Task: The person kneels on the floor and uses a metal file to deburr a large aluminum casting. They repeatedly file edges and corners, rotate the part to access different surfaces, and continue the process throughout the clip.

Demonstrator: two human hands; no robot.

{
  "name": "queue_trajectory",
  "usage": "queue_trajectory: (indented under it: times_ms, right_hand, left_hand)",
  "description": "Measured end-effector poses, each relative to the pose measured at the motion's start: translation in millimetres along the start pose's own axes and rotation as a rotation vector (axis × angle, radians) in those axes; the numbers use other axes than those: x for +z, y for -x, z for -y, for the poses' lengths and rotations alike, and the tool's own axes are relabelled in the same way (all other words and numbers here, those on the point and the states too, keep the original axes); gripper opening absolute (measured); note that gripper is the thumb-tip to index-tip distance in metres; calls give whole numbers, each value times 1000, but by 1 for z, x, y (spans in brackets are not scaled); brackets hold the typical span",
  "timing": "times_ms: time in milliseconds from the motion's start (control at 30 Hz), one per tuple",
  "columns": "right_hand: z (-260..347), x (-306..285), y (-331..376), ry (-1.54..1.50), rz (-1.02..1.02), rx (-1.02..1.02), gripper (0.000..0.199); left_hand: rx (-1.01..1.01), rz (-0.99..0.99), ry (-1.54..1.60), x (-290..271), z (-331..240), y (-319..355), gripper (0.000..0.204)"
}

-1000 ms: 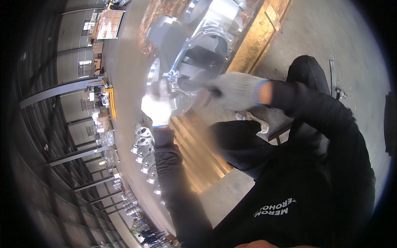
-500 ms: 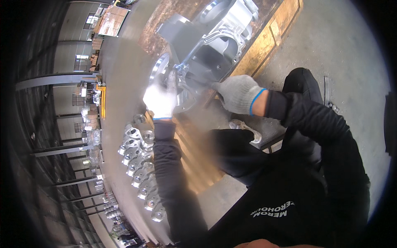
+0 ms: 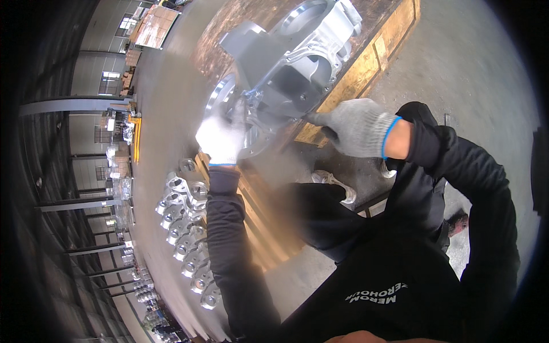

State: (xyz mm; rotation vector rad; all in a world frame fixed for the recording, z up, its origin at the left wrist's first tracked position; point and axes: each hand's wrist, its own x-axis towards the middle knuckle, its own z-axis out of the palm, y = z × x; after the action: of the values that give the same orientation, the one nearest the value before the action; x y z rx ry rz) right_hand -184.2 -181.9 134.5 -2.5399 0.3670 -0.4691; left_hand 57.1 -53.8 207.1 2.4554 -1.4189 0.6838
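A large silvery metal casting (image 3: 257, 54) with round bores and flat faces lies on the brown worktop. My left hand (image 3: 220, 138), in a white glove bright with glare, grips the casting's near left part beside a round opening. Its fingers are partly washed out. At the casting's near right edge is my right hand (image 3: 360, 128), in a grey knit glove with blue trim. Its fingers are curled, with thumb and forefinger pinched toward the metal. Whatever they hold is hidden or too dark to name.
The worktop has a wooden side board (image 3: 372, 63). Several smaller castings (image 3: 183, 246) stand in rows on the floor to the left, beside wooden slats (image 3: 263, 223). A curved metal part (image 3: 337, 186) lies below, near my knee. Stacked boxes (image 3: 157, 26) stand far off.
My right hand has drawn back to the right, away from the casting's middle. The left hand stays on the casting. My right leg has shifted, uncovering another metal part under the right hand.
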Motion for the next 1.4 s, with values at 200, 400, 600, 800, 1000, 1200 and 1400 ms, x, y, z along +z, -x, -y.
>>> queue_trajectory:
  times_ms: [200,400,600,800,1000,1200,1400]
  right_hand:
    - [-22,12,-17,-108,-72,-168,30]
    - [-22,9,-25,-222,-25,-133,35]
    - [-34,-21,-26,-362,306,-10,49]
    - [-41,0,-58,-116,285,-361,50]
    - [-50,-18,-43,-505,274,-197,35]
    - [-41,0,-44,-469,362,-142,34]
    - [-37,25,-31,-739,107,-120,50]
  left_hand:
    - [25,5,40,1,2,-2,48]
    - [67,-21,-49,2,5,0,43]
    - [61,-30,98,6,6,1,33]
    - [27,21,27,-3,-1,-2,42]
    - [8,17,29,-2,-2,1,40]
    - [-45,66,179,3,4,-2,27]
    - [12,-17,134,8,10,2,32]
